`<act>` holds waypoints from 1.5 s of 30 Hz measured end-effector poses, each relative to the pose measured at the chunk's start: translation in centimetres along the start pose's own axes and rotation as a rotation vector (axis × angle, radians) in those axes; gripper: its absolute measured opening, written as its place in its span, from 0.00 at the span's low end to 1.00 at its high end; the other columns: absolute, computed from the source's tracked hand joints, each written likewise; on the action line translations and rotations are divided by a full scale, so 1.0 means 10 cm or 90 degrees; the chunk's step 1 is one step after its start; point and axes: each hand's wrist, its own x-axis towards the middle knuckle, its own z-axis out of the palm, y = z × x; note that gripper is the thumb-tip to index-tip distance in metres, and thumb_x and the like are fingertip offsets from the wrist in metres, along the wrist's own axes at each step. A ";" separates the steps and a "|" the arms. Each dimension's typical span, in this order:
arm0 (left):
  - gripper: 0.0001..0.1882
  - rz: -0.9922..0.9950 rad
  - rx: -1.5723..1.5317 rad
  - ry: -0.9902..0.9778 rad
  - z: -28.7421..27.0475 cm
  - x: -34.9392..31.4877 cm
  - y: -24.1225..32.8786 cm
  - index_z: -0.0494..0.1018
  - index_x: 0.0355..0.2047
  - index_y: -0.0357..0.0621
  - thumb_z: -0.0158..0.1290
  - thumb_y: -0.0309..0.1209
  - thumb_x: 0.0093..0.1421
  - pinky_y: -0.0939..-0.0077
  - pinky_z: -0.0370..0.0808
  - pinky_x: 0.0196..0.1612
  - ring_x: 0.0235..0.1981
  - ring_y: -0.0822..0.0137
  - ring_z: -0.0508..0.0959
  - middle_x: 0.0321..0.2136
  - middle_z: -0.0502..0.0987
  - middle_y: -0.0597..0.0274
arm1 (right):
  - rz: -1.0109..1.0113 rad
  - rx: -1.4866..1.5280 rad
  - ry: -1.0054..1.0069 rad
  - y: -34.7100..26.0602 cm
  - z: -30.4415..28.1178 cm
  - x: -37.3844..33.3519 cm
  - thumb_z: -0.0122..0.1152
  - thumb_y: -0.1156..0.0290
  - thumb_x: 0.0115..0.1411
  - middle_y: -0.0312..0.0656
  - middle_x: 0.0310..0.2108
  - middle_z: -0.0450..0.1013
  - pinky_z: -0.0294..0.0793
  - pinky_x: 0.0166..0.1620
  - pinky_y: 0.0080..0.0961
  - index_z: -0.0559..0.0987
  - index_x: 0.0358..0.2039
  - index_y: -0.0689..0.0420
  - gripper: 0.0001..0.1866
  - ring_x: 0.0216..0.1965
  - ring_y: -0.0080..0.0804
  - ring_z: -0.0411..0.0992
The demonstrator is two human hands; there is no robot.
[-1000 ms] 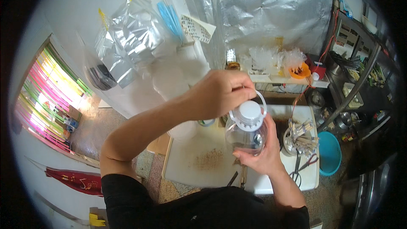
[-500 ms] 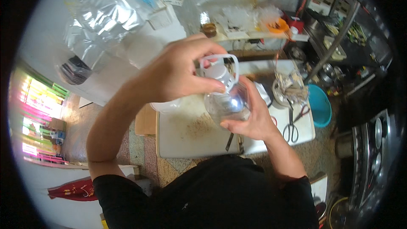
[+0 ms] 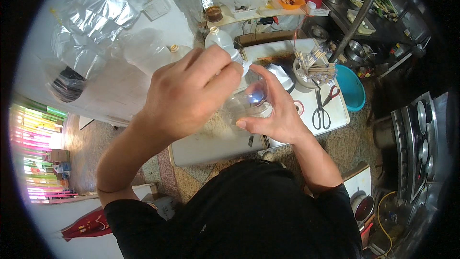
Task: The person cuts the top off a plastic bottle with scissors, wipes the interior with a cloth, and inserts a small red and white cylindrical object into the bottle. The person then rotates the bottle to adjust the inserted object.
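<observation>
Two bare hands meet at a clear plastic bottle point(image 3: 245, 103) held in front of the person's chest, over a white-topped table point(image 3: 206, 151). The right hand point(image 3: 279, 112) wraps the bottle's body from the right, thumb on the near side and fingers on the far side, a firm hold with the palm against the plastic. The left hand point(image 3: 191, 91) is curled narrowly over the bottle's white top point(image 3: 246, 68); its fingertips are hidden, so whether they pinch the cap cannot be told. Beyond the left hand, at the far side, rises another clear bottle point(image 3: 218, 38) with a tan rim. To the right on the table, black-handled scissors point(image 3: 321, 115) lie near a tape roll point(image 3: 298, 107), and farther off a round tub point(image 3: 303, 76) holds a bundle of sticks point(image 3: 318, 67). Just beyond the table's right edge is a blue bucket point(image 3: 352, 88). On the far shelf point(image 3: 249, 18), a brown jar point(image 3: 214, 14) sits left of an orange bowl point(image 3: 291, 3).
</observation>
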 end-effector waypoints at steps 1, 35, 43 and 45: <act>0.07 -0.004 -0.003 0.012 0.01 -0.02 0.02 0.78 0.38 0.39 0.64 0.24 0.61 0.72 0.78 0.33 0.31 0.61 0.81 0.33 0.76 0.58 | -0.010 -0.013 0.005 0.01 0.01 -0.02 0.85 0.65 0.42 0.41 0.49 0.71 0.68 0.60 0.31 0.59 0.74 0.60 0.60 0.52 0.31 0.69; 0.12 -0.340 -0.575 -0.155 0.04 -0.09 -0.02 0.84 0.46 0.34 0.62 0.30 0.68 0.83 0.77 0.35 0.34 0.79 0.81 0.33 0.87 0.61 | 0.016 0.017 -0.029 0.06 -0.02 -0.78 0.87 0.63 0.37 0.43 0.52 0.71 0.64 0.65 0.33 0.60 0.73 0.62 0.64 0.57 0.34 0.69; 0.29 -0.453 -0.742 -0.066 0.56 -0.32 0.02 0.69 0.66 0.38 0.56 0.44 0.73 0.79 0.77 0.34 0.40 0.72 0.82 0.44 0.82 0.60 | 0.031 0.099 0.013 0.12 -0.07 -0.62 0.88 0.55 0.43 0.44 0.51 0.74 0.69 0.62 0.33 0.56 0.75 0.65 0.66 0.54 0.33 0.72; 0.42 -0.516 -0.857 -0.080 0.71 -0.47 0.07 0.55 0.74 0.36 0.55 0.52 0.72 0.74 0.79 0.47 0.51 0.62 0.81 0.57 0.76 0.50 | 0.042 0.135 0.035 0.13 -0.08 -0.57 0.88 0.54 0.44 0.44 0.51 0.74 0.70 0.62 0.33 0.56 0.75 0.65 0.66 0.53 0.33 0.73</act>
